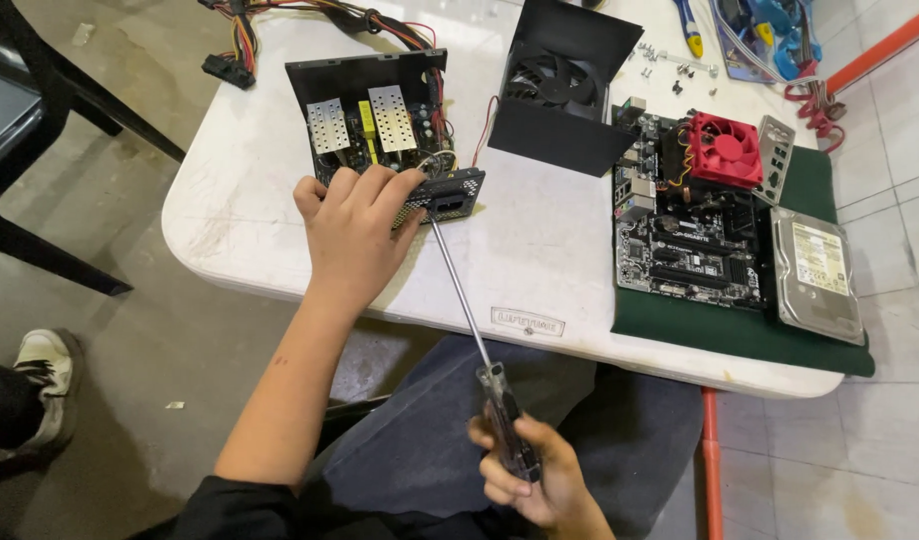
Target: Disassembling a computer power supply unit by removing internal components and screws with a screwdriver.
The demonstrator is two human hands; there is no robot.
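The left hand (355, 235) lies palm down on the near edge of an opened power supply (385, 125), fingers curled over its front wall and pressed against it. The supply sits on a white table (540, 250), toward its left end. It is a black metal box with the lid off: two pale finned heat sinks stand inside, with yellow and dark parts packed between them (the small ones are too fine to make out). Its near wall is perforated and carries a socket. A bundle of coloured cables (310, 20) runs from its far side across the table's back edge.

The right hand (530, 475) is closed around the clear handle of a long screwdriver (470, 320), down over the person's lap. The thin shaft slants up and left, its tip meeting the supply's near wall just beside the left fingers.

To the right of the supply lies its black cover (565, 85) with a fan inside. Further right, on a green mat (740, 335), rest a motherboard (685, 235) with a red cooler (725, 150) and a grey hard drive (818, 275). Loose screws (670, 62) are scattered near the far edge.
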